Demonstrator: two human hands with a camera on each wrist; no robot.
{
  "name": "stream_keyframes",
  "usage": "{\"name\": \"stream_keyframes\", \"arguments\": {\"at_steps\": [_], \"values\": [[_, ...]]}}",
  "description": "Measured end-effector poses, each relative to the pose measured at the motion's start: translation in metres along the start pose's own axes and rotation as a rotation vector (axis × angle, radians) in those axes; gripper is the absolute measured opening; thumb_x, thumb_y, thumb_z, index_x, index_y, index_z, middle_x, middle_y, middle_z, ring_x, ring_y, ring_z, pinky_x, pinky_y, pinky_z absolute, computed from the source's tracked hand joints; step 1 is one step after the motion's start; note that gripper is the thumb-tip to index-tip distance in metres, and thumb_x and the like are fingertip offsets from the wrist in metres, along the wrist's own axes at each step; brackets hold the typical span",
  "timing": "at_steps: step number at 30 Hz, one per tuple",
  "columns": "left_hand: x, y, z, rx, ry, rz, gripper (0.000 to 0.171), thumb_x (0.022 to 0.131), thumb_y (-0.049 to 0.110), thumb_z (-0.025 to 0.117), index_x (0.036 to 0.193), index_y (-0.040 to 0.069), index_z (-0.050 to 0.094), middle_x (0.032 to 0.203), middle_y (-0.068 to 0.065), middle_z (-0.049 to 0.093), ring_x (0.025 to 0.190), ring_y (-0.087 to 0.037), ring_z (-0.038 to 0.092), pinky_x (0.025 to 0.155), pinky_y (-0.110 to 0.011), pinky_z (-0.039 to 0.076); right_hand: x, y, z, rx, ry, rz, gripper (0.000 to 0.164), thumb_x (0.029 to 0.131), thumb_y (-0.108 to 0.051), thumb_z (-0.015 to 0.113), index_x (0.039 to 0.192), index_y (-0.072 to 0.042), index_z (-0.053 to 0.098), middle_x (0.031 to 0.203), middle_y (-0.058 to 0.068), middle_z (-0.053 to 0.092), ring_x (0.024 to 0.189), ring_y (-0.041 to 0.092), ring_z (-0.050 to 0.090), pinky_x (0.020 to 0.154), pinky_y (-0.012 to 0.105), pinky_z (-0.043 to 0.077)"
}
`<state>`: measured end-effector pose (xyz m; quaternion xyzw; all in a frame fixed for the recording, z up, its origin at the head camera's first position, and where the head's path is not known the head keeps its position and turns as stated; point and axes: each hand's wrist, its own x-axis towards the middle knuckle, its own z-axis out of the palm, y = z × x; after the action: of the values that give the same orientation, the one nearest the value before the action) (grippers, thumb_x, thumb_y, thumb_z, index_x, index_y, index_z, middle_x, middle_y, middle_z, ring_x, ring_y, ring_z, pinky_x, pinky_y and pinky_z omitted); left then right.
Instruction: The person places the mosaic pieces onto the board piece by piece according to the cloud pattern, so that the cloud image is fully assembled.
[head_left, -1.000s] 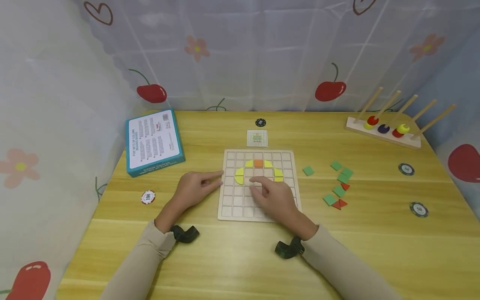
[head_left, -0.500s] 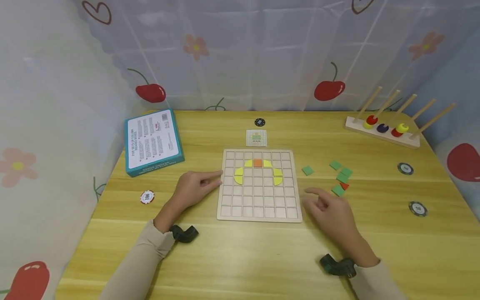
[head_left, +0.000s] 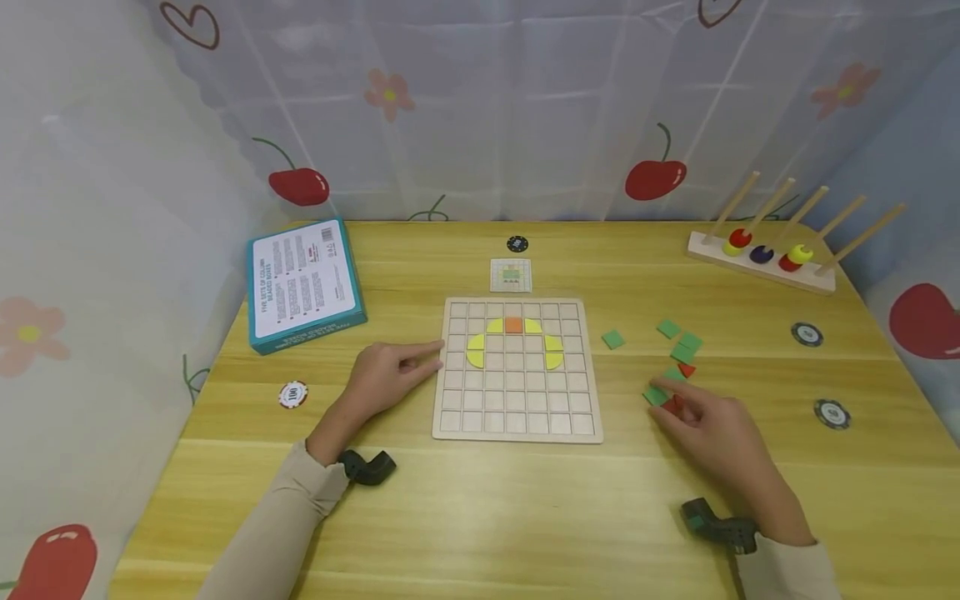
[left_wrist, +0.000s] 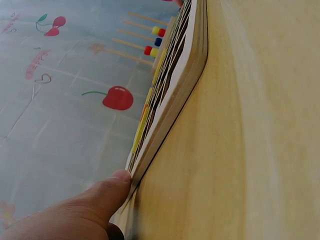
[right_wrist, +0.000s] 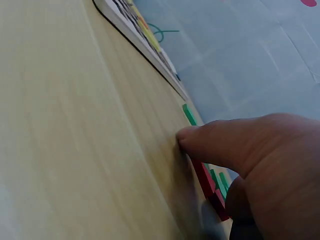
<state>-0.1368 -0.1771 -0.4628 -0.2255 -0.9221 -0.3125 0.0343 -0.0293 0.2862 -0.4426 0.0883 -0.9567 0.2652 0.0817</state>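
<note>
A pale wooden grid board (head_left: 515, 400) lies on the table, with several yellow curved pieces (head_left: 476, 359) and an orange square (head_left: 513, 325) set in its upper cells. My left hand (head_left: 386, 379) touches the board's left edge with extended fingertips; the left wrist view shows the thumb (left_wrist: 112, 190) against that edge. Right of the board, my right hand (head_left: 712, 429) is low over the loose tiles. Its index finger and thumb are apart, their tips on either side of a green square tile (head_left: 654, 397). Red triangles (head_left: 673, 406) lie partly hidden beside those fingers.
More green squares (head_left: 668, 329) lie farther back on the right. A pattern card (head_left: 510, 275) and a black chip (head_left: 517, 243) are behind the board. A teal box (head_left: 303, 279) stands at left, a pegged bead stand (head_left: 761, 265) at back right. Other chips (head_left: 293, 394) lie around.
My right hand has moved right, from over the board to the loose green and red tiles. The left hand has stayed at the board's edge.
</note>
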Motion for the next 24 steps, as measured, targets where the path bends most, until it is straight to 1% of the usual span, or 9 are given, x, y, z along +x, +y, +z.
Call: {"name": "stream_keyframes", "arguments": {"at_steps": [4,7,11,19,24], "values": [[0.001,-0.001,0.0,0.006,0.003,0.015,0.034,0.095,0.042,0.074,0.127,0.03,0.075,0.051,0.013,0.038,0.049,-0.006,0.035,0.051,-0.029,0.03,0.0,-0.001,0.001,-0.004,-0.027,0.029,0.033,0.095,-0.029,0.077,0.122,-0.011,0.074,0.057,-0.009,0.038,0.048,0.006,0.029,0.045,0.026,0.026],[0.002,-0.001,-0.001,0.008,0.001,0.023,0.034,0.095,0.041,0.074,0.127,0.029,0.075,0.051,0.013,0.038,0.048,-0.006,0.035,0.05,-0.029,0.03,0.0,-0.001,0.001,-0.013,-0.027,0.042,0.035,0.095,-0.03,0.077,0.123,-0.009,0.073,0.056,-0.009,0.039,0.047,0.007,0.031,0.044,0.026,0.026],[0.002,0.0,-0.002,0.007,-0.001,0.016,0.034,0.095,0.04,0.074,0.127,0.029,0.075,0.051,0.013,0.038,0.049,-0.006,0.034,0.051,-0.029,0.03,0.001,0.0,0.002,-0.016,-0.026,0.06,0.037,0.095,-0.031,0.076,0.123,-0.007,0.072,0.056,-0.008,0.04,0.047,0.008,0.033,0.044,0.026,0.027],[0.0,0.0,-0.002,-0.001,0.002,0.012,0.034,0.095,0.04,0.074,0.127,0.029,0.075,0.051,0.013,0.038,0.049,-0.006,0.035,0.051,-0.029,0.031,0.003,-0.002,0.006,-0.011,0.034,0.056,0.036,0.094,-0.029,0.077,0.121,-0.006,0.073,0.055,-0.008,0.039,0.046,0.007,0.03,0.044,0.026,0.026],[0.0,-0.001,0.0,0.002,0.003,0.014,0.034,0.095,0.042,0.073,0.127,0.03,0.075,0.052,0.012,0.039,0.049,-0.006,0.034,0.05,-0.029,0.03,0.008,-0.015,0.016,0.045,0.074,0.043,0.035,0.093,-0.028,0.077,0.121,-0.008,0.072,0.055,-0.01,0.038,0.046,0.006,0.03,0.044,0.027,0.028]]}}
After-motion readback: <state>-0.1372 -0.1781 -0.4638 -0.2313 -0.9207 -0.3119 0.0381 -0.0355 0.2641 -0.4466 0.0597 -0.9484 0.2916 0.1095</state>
